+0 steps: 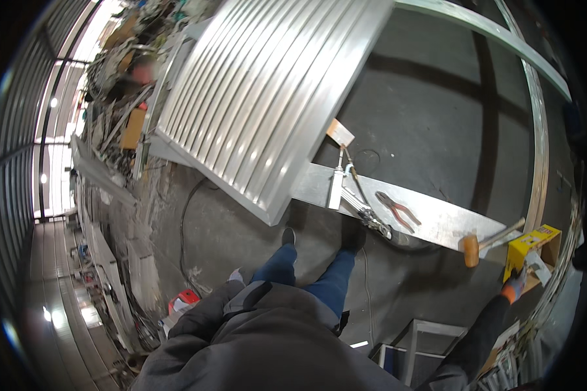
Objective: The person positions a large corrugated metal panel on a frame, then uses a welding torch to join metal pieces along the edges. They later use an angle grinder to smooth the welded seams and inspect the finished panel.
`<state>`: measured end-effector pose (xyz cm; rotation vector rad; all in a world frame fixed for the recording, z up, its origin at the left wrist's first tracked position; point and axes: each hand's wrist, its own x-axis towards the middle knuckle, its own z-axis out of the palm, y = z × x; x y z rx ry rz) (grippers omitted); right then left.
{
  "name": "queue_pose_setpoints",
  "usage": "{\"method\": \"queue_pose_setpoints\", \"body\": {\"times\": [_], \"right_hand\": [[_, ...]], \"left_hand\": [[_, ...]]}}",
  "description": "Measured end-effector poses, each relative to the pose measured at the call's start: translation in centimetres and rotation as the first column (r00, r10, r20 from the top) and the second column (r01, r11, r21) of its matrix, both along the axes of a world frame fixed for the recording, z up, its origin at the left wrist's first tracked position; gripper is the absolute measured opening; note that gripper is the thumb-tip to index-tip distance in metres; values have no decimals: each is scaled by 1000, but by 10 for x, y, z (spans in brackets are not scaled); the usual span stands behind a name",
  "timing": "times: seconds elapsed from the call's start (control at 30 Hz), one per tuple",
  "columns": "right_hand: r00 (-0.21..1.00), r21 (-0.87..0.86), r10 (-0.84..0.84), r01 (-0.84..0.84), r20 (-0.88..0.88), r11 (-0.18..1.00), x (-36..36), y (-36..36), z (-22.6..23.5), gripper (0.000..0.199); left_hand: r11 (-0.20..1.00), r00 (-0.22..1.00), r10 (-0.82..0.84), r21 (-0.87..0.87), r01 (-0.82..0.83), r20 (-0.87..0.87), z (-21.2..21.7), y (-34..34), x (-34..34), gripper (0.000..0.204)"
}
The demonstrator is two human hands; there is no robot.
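Note:
My right hand (515,285), in an orange and grey glove, reaches to a yellow cardboard box (526,246) at the right. It is against the open side of the box, by a white flap or paper (537,268); its fingertips are too dark to make out. Close to my left thigh is my left hand (236,276), in a pale glove, small and partly behind my sleeve. Beside the box, a mallet (471,250) with an orange-brown head lies at the end of a metal plank (437,218). Red-handled pliers (398,210) rest farther left on it.
A large ribbed metal panel (261,98) stands ahead on the left, beside a metal frame (535,143). A pneumatic-looking tool (336,186) with a hose lies on the plank. Cables (184,221) cross the floor. A red object (184,300) and scrap piles are at the left.

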<state>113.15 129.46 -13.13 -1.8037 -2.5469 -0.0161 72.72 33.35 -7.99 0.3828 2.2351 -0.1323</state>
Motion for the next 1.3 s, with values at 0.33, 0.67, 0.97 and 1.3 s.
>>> {"method": "queue_pose_setpoints", "body": {"times": [0.33, 0.67, 0.97, 1.3], "right_hand": [[719, -28, 567, -629, -403, 777, -237, -201, 82, 44], [212, 118, 846, -945, -489, 305, -596, -487, 133, 36], [336, -118, 881, -942, -332, 315, -774, -733, 82, 14], [498, -234, 617, -856, -609, 461, -642, -779, 148, 22]], "left_hand": [[816, 835, 547, 182, -548, 59, -22, -4, 13, 31], [-762, -540, 640, 367, -533, 546, -158, -84, 20, 31], [-434, -45, 812, 550, -714, 583, -99, -112, -146, 18], [422, 923, 346, 906, 6, -167, 33, 33, -415, 21]]}}
